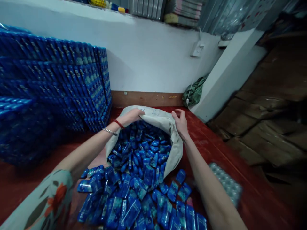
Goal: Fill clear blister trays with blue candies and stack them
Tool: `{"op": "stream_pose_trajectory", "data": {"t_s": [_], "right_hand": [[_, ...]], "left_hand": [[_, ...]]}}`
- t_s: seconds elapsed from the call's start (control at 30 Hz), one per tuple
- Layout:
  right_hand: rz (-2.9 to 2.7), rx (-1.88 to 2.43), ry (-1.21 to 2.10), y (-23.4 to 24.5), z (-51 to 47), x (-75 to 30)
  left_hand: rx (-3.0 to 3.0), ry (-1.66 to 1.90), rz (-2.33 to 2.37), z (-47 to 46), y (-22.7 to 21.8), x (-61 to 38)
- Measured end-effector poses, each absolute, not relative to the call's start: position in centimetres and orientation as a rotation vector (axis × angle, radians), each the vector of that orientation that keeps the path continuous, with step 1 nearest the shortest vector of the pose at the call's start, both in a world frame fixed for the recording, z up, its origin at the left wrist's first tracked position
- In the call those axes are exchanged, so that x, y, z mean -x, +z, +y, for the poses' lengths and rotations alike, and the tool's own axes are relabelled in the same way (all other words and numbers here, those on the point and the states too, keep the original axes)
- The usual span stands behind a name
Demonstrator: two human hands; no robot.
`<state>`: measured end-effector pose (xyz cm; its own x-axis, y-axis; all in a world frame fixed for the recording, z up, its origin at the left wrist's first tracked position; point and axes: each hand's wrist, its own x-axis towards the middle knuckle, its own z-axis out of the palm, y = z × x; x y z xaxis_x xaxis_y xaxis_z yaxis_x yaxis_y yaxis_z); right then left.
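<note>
A white cloth-like sack [154, 115] lies on its side, its mouth facing me. Small blue shiny packets [144, 153] fill it and spill out over the red surface in front. At the upper left of the mouth, my left hand [132, 116] is closed on the sack's rim, thumb on top. My right hand [181, 123] is at the upper right of the rim, thumb against the cloth. Its fingers are curled but apart, with no cloth visible between them. More blue packets [134, 210] lie in a loose heap nearest me.
Tall stacks of blue packs [72, 73] stand at the left against a white wall [148, 57]. A clear tray with round bumps [226, 182] lies beyond my right forearm. Brown cardboard [261, 127] is piled at the right, and a green bag [195, 91] sits in the corner.
</note>
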<state>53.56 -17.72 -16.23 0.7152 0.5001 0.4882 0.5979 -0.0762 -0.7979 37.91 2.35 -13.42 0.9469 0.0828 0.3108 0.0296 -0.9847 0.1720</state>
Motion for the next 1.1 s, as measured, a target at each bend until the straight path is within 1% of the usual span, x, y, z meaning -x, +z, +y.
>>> {"op": "stream_pose_trajectory", "data": {"t_s": [0.07,0.13,0.2,0.3,0.37,0.47,0.53,0.6,0.67,0.73,0.83,0.97,1.1], "right_hand": [[-1.085,1.924,-0.36,-16.9,-19.2,-50.9],[-1.312,2.09,-0.553,-17.7,-20.2,-48.7],[-1.377,2.145,-0.647,-18.3,-20.6,-48.0],[-1.251,2.073,-0.719,-18.9,-20.2,-49.6],[-1.244,2.037,-0.663,-19.2,-20.0,-50.9],[-1.445,2.044,-0.404,-19.2,-21.5,-51.1],[-1.534,2.037,-0.268,-19.2,-24.4,-49.3],[-1.51,2.006,-0.199,-19.8,-28.8,-46.0],[-1.411,2.042,-0.182,-21.4,-34.1,-41.5],[-1.306,2.11,-0.212,-24.1,-39.3,-36.3],[-1.308,2.28,-0.258,-28.9,-44.9,-29.0],[-1.229,2.484,-0.29,-33.5,-46.6,-24.0],[-1.226,2.558,-0.207,-34.7,-44.3,-24.5]], "left_hand": [[-2.904,0.42,0.052,3.4,-11.8,-37.8],[-2.835,0.455,0.023,3.8,-11.1,-37.5],[-2.745,0.564,0.038,3.6,-11.3,-37.4],[-2.606,0.654,0.065,3.1,-12.8,-37.5],[-2.536,0.637,0.056,3.0,-13.7,-36.9],[-2.482,0.571,0.089,2.7,-14.5,-33.5],[-2.455,0.509,0.171,1.8,-15.0,-28.7],[-2.434,0.347,0.256,-0.3,-15.8,-22.2],[-2.417,0.108,0.325,-3.5,-17.1,-15.0],[-2.352,-0.042,0.4,-7.5,-19.0,-8.4],[-2.178,-0.044,0.651,-13.3,-22.4,-1.1],[-2.05,0.004,0.768,-18.8,-26.8,2.7],[-2.077,0.043,0.751,-21.4,-30.2,2.0]]}}
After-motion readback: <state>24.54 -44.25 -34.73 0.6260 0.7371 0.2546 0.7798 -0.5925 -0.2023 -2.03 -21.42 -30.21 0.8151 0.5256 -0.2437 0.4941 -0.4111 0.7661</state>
